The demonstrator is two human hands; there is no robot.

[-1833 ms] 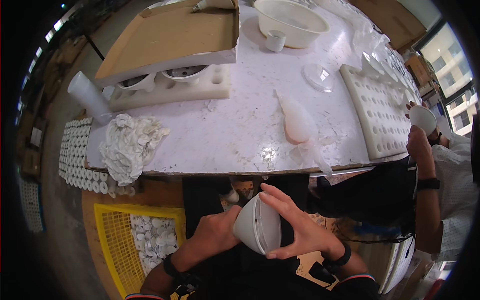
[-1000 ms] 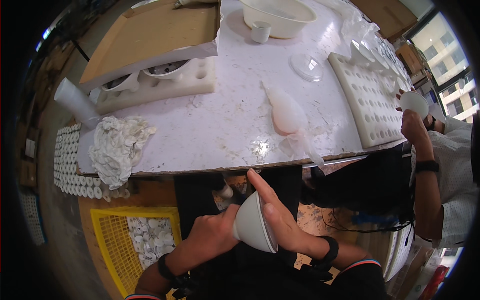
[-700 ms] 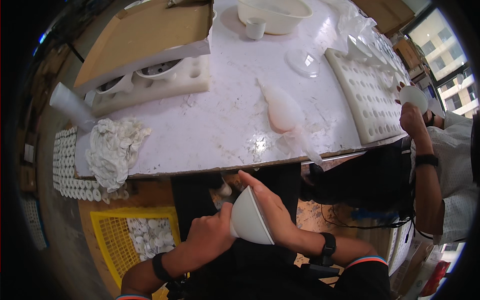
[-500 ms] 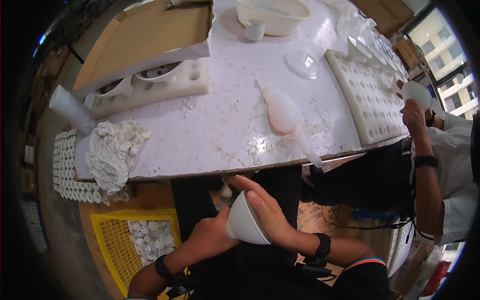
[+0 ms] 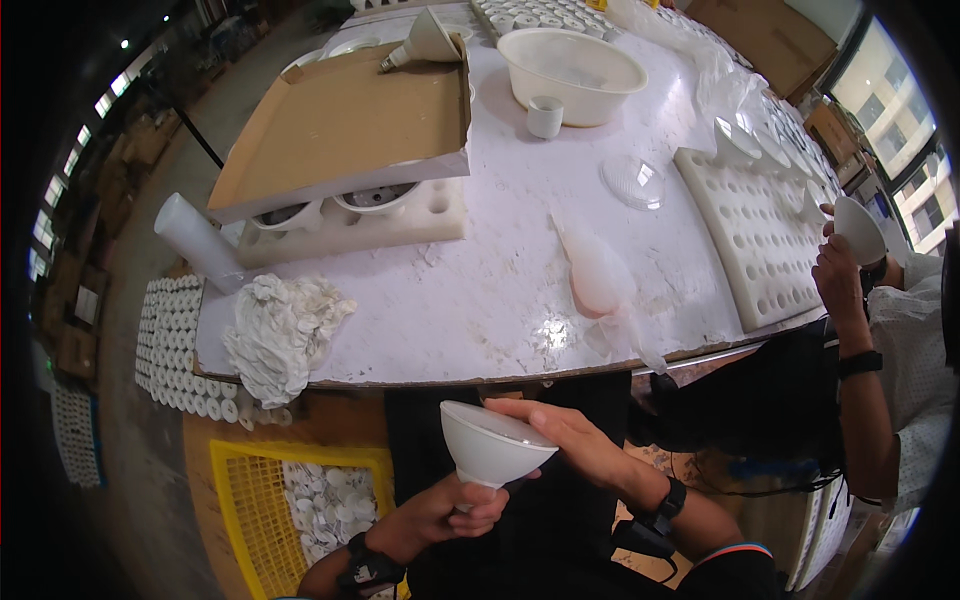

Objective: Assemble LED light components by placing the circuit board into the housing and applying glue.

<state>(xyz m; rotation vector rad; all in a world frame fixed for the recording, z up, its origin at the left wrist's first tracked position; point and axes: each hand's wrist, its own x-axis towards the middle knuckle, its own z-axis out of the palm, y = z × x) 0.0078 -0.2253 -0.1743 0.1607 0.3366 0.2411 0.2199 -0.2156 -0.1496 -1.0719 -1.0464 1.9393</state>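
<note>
My left hand (image 5: pixel 462 508) is closed round the narrow neck of a white cone-shaped lamp housing (image 5: pixel 492 450), holding it in front of my body below the table edge. Its wide round end tilts upward and carries a greyish, see-through cover. My right hand (image 5: pixel 580 440) lies with fingers stretched out along the rim and cover, touching them without wrapping round. The base end of the housing is hidden in my left hand. On the table ahead lie a clear round lens (image 5: pixel 633 183) and a pinkish-white plastic bag (image 5: pixel 598 280).
Left on the table: a shallow cardboard box (image 5: pixel 340 125) with a lamp (image 5: pixel 425 42), and a crumpled white cloth (image 5: pixel 283 335). A white basin (image 5: pixel 570 75) stands behind. Below is a yellow crate (image 5: pixel 250 510) of small white parts. At right, a co-worker's hand (image 5: pixel 838 270) holds another housing beside a holed foam tray (image 5: pixel 750 240).
The lamp housing has turned from facing sideways to facing upward. My left hand has shifted onto its neck, and my right hand now rests along its rim. The view has tilted up.
</note>
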